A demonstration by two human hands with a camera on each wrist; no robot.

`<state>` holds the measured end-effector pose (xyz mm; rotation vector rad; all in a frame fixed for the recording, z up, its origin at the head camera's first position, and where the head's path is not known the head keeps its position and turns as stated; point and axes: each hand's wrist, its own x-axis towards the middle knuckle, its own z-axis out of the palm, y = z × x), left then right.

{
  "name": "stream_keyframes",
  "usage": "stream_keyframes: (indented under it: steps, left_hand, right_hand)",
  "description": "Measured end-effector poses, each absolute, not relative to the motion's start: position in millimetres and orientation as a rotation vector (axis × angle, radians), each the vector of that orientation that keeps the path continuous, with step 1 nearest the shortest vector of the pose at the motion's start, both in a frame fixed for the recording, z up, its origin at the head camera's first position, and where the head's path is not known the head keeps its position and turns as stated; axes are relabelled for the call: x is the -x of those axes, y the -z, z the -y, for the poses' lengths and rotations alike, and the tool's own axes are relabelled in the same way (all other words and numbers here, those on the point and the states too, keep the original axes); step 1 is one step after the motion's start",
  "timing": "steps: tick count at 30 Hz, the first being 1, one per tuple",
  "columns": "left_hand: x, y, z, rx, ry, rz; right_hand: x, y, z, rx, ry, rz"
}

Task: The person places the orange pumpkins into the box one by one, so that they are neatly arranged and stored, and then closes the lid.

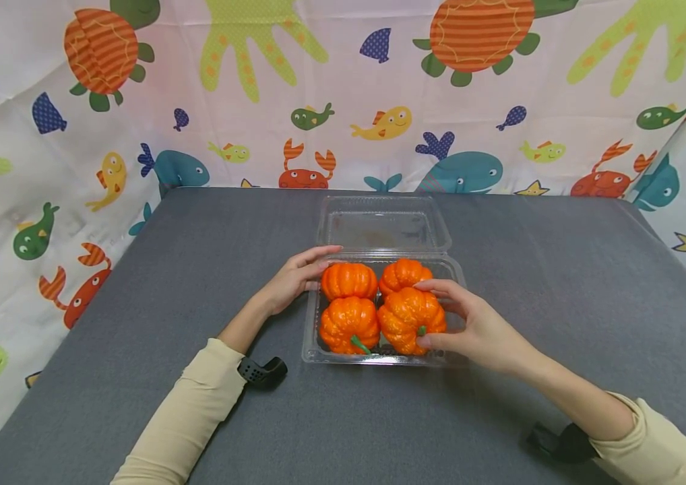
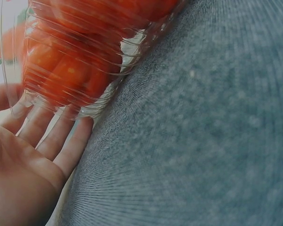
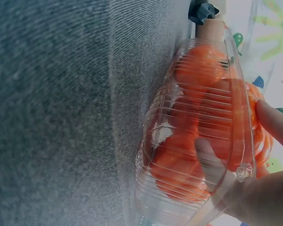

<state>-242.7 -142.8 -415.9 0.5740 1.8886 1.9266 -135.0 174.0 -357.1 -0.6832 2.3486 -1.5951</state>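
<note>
A clear plastic clamshell container (image 1: 313, 343) stands in the middle of the table, its lid (image 1: 385, 222) folded back. Several small orange pumpkins with a glossy skin are in it, among them a front left pumpkin (image 1: 348, 323) with a green stem. My right hand (image 1: 488, 330) grips the front right pumpkin (image 1: 411, 320), thumb near its stem; this pumpkin sits higher than the others. In the right wrist view, some fingers show through the clear wall. My left hand (image 1: 291, 283) touches the container's left side, fingers nearly straight against the wall in the left wrist view.
A grey cloth (image 1: 197, 269) covers the table. Behind and at both sides hangs a white curtain (image 1: 355, 87) printed with sea animals. A black wrist strap (image 1: 263, 372) is on the left forearm, another black strap (image 1: 564, 443) on the right.
</note>
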Motion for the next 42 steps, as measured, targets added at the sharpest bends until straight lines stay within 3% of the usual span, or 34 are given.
stream_keyframes:
  steps: [18,33,42]
  left_hand:
    - [243.5,415.0,142.6,-0.579,-1.922,-1.892]
    - [241.6,413.6,140.6,-0.569,-1.926,-1.89]
    - [241.4,414.1,141.2,-0.567,-1.921,-1.894]
  right_hand:
    - [137.9,353.1,-174.3,0.69,1.42,-2.406]
    - [144.6,343.9,-182.0,0.411,1.515,-2.039]
    - [142.2,341.2,-178.3,0.409,1.447,-2.085]
